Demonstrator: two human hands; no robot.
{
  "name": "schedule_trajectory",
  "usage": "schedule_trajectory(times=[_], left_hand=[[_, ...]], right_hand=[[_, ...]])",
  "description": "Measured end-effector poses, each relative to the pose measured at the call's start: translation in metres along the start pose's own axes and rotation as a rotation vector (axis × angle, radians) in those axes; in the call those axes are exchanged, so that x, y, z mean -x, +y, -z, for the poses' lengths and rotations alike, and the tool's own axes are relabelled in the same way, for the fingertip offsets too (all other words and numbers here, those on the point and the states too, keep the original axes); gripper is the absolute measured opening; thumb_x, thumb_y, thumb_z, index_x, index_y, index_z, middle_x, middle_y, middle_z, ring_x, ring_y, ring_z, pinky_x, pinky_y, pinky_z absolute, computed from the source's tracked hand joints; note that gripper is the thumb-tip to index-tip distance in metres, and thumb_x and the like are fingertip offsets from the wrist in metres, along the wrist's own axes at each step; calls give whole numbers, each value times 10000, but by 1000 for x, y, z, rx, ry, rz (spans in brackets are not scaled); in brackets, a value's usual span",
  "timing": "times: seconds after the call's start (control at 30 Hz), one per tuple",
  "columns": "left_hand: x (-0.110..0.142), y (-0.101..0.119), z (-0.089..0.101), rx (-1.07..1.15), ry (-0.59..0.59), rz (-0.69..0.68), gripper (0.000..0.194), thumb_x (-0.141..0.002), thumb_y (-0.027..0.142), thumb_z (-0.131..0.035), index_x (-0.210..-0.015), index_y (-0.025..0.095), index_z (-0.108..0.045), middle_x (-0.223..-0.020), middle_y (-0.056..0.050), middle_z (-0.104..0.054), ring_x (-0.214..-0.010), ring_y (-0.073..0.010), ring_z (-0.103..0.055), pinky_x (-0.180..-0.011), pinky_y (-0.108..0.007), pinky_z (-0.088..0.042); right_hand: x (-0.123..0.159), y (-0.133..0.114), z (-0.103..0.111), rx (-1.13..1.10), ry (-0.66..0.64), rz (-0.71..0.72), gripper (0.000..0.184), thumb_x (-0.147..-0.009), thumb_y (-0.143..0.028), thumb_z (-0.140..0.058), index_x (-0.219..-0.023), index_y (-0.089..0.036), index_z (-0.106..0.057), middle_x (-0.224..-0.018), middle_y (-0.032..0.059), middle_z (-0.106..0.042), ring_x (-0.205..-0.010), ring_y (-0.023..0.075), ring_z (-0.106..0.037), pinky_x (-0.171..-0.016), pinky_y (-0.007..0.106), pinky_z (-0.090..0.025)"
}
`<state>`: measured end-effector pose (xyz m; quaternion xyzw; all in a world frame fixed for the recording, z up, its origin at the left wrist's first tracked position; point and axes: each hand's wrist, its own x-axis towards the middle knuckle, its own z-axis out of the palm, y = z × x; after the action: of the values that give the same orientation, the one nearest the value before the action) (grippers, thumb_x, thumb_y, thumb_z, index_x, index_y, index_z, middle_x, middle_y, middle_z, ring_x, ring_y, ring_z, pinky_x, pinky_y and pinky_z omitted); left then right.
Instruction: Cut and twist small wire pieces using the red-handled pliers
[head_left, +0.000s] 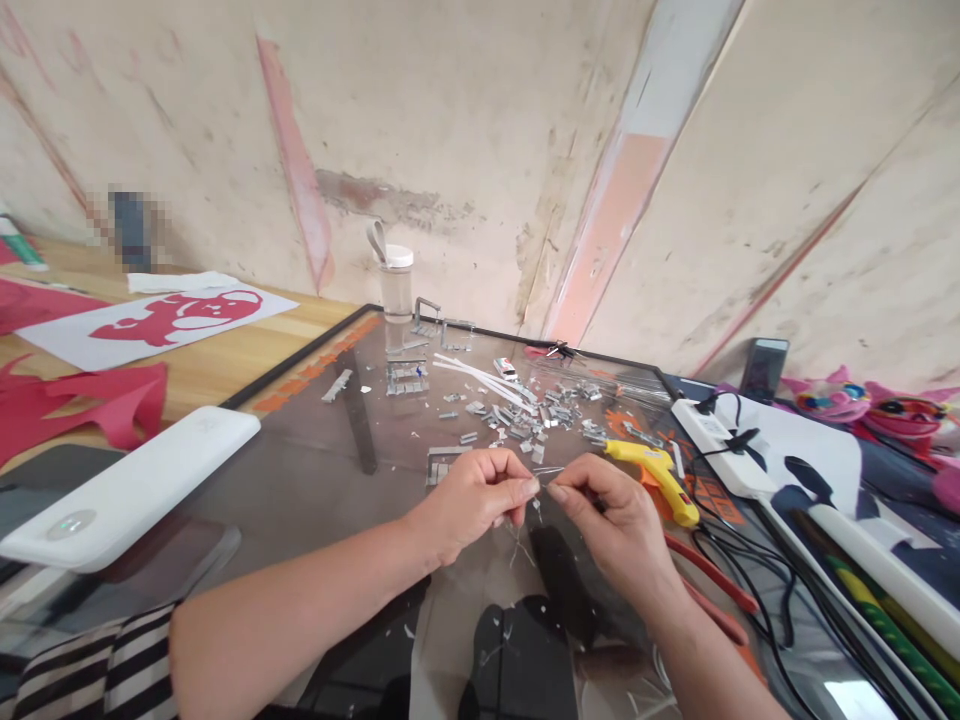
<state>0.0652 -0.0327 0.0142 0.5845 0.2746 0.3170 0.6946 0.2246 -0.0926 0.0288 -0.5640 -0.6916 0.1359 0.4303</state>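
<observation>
Over the dark glass tabletop (285, 520), my left hand (480, 495) pinches a thin silvery wire (549, 469) between thumb and forefinger. My right hand (607, 510) is close beside it, its thumb and fingers closed on the same wire or one next to it; I cannot tell which. Fine pale strands (519, 548) hang or lie below the fingertips. Just beyond my hands is a scatter of small grey pieces (525, 425). A yellow hot glue gun (649, 465) lies right of my right hand, and red-handled pliers (709, 590) lie partly behind that forearm.
White strips (484, 378) and a bundle of thin wires (622, 388) lie farther back. A lidded clear bottle (396, 285) stands at the rear edge. A power strip (724, 450) with black cables borders the right side. A white power bank (135, 490) and red paper cutouts (187, 318) are left.
</observation>
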Motion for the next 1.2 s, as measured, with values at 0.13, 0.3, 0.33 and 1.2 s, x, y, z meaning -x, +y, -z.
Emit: schedule_trajectory(times=[0.13,0.3,0.33,1.2], left_hand=[[4,2,1,-336,73,-255,146,-777,258,-522,-672,158,-536,-551,19,-515,-519,-87,-434,-519,-202,-327],[7,2,3,-648,126,-490,155,-791,221,-493,-666,173,-571,-599,5,-526,-581,-104,-456,-576,-216,-326],[6,3,3,-638,124,-478,157,-790,227,-494,-664,174,-571,-596,5,-527,-576,-104,-455,-575,-217,-327],[-2,1,4,276,-142,178,255,-658,328,-676,-622,139,-508,-444,40,-479,-381,-24,-296,-415,-201,-120]], right_hand=[[1,5,-7,-273,-29,-260,203,-766,-326,-570,-637,-171,-545,-573,-31,-463,-539,98,-391,-504,215,-322],[0,9,-15,-676,-88,-463,253,-694,-356,-635,-579,-164,-518,-517,-55,-412,-500,78,-344,-487,201,-300],[0,9,-15,-710,-111,-478,265,-693,-361,-636,-566,-163,-513,-503,-58,-400,-489,76,-338,-482,202,-298],[4,4,13,498,123,554,156,-765,-140,-596,-883,-235,-633,-824,45,-605,-737,167,-506,-676,324,-422]])
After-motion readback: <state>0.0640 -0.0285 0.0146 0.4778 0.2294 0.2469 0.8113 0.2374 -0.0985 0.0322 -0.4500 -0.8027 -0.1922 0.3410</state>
